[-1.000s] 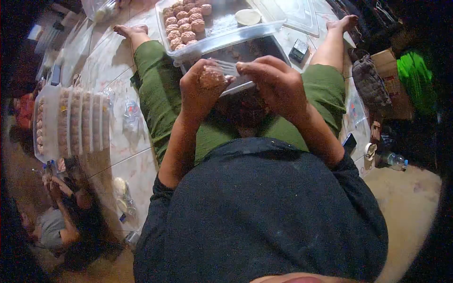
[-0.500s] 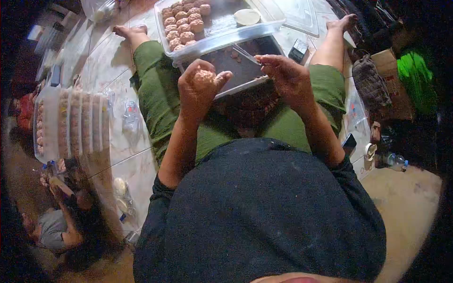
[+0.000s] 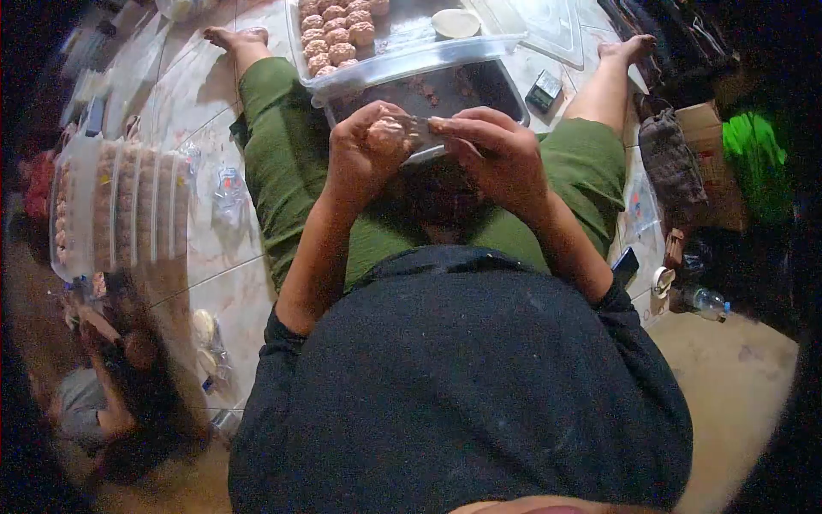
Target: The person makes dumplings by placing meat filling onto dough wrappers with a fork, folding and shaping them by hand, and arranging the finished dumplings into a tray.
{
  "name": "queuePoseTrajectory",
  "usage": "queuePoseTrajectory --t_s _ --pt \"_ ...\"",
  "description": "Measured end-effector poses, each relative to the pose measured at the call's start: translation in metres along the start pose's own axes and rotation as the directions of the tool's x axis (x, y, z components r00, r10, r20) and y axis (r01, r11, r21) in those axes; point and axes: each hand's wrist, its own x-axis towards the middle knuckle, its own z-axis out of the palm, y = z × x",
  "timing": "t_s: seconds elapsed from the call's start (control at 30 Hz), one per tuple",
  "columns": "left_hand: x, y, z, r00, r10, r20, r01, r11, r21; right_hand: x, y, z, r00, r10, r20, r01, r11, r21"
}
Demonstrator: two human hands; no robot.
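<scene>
My left hand (image 3: 355, 154) is wrapped round a pinkish-brown textured ball (image 3: 387, 135). Close beside it on the right, my right hand (image 3: 492, 150) pinches a thin pale tool (image 3: 418, 128), whose far end touches or lies right by the ball; its exact shape is blurred. Both hands are over the near edge of a dark tray (image 3: 462, 86) with brown crumbs in it. Beyond, a clear plastic box (image 3: 419, 56) rests across the tray's far part. Rows of similar balls (image 3: 337, 36) fill its left side, and a round pale disc (image 3: 455, 24) lies at its right.
Stacked clear containers of balls (image 3: 124, 206) stand at the left. Another person (image 3: 86, 398) sits at the lower left. A small black box (image 3: 544, 91) lies near my right leg, with a phone (image 3: 625, 265), a plastic bottle (image 3: 706, 302) and a grey bag (image 3: 672, 154) further right.
Half a second ago my hands were apart, with the tool away from the ball. My right hand has moved left, bringing the tool back to the ball. The view has shifted slightly.
</scene>
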Motion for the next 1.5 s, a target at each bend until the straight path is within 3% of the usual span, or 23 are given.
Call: queuePoseTrajectory --t_s 0.07,0.17,0.3,0.37,0.4,0.57,0.63,0.7,0.77,0.8,0.83,0.93,0.97,1.07,1.2,1.3,1.4,1.5 --pt "-0.002 0.013 -0.001 0.981 -0.181 0.069 0.191 0.960 -0.206 0.000 0.003 -0.002 0.993 -0.117 0.031 0.118 0.993 -0.030" --pt "-0.002 0.011 0.000 0.983 -0.182 0.027 0.182 0.950 -0.255 0.000 0.003 -0.003 0.989 -0.139 0.052 0.142 0.988 -0.058" --pt "-0.002 0.010 -0.004 0.999 -0.046 -0.014 0.046 0.999 0.025 0.004 -0.002 -0.006 0.996 -0.036 0.079 0.036 0.999 -0.005" --pt "-0.003 0.011 -0.005 0.999 0.009 -0.032 -0.003 0.981 0.196 0.011 -0.001 -0.007 0.999 -0.041 0.011 0.041 0.999 0.006" --pt "-0.003 0.011 -0.005 0.999 0.018 -0.035 -0.010 0.979 0.204 0.014 -0.001 -0.009 0.999 -0.043 -0.020 0.044 0.999 0.010" --pt "-0.003 0.014 -0.005 0.998 0.000 -0.067 0.008 0.993 0.120 0.013 0.003 -0.014 0.983 0.005 0.183 0.007 0.998 -0.066" --pt "0.002 -0.008 -0.010 0.985 0.171 0.024 -0.168 0.920 0.354 0.010 0.001 -0.015 0.975 0.194 0.106 -0.199 0.979 0.035" --pt "-0.001 -0.025 -0.008 0.988 0.153 0.004 -0.149 0.954 0.262 0.004 0.015 -0.013 0.949 0.307 0.072 -0.314 0.943 0.112" --pt "-0.005 -0.027 0.000 0.996 -0.051 -0.078 0.036 0.981 -0.189 -0.004 0.022 -0.002 0.934 0.341 0.105 -0.356 0.873 0.333" --pt "-0.005 -0.023 0.000 0.996 -0.013 -0.092 -0.001 0.989 -0.149 -0.006 0.022 0.002 0.925 0.359 0.122 -0.375 0.818 0.436" --pt "-0.004 -0.018 0.000 0.994 0.024 -0.102 -0.035 0.994 -0.107 -0.006 0.021 0.006 0.939 0.292 0.180 -0.328 0.919 0.219" --pt "-0.002 -0.009 -0.007 0.998 -0.024 -0.057 0.025 0.999 0.023 -0.004 0.015 0.017 0.962 0.225 0.153 -0.249 0.955 0.160" --pt "-0.002 -0.009 -0.010 0.997 -0.068 -0.033 0.070 0.995 0.070 0.002 0.010 0.018 0.981 0.187 0.056 -0.189 0.981 0.047" --pt "-0.005 -0.025 -0.010 0.996 -0.086 0.010 0.086 0.967 -0.241 0.010 0.006 0.017 0.992 0.077 0.100 -0.072 0.996 -0.054" --pt "-0.004 -0.022 -0.015 0.988 -0.154 0.022 0.155 0.970 -0.190 0.019 0.008 0.015 0.986 0.082 0.148 -0.073 0.995 -0.067" --pt "-0.002 -0.023 -0.017 0.993 -0.110 -0.045 0.102 0.982 -0.156 0.026 0.014 0.017 0.991 0.127 0.047 -0.127 0.992 0.014" --pt "0.000 -0.036 -0.016 0.994 -0.065 -0.085 0.052 0.986 -0.156 0.028 0.022 0.019 0.963 0.139 0.229 -0.135 0.990 -0.036" --pt "0.002 -0.036 -0.019 0.990 -0.118 -0.082 0.107 0.986 -0.131 0.023 0.047 0.013 0.957 0.261 0.129 -0.254 0.965 -0.065"
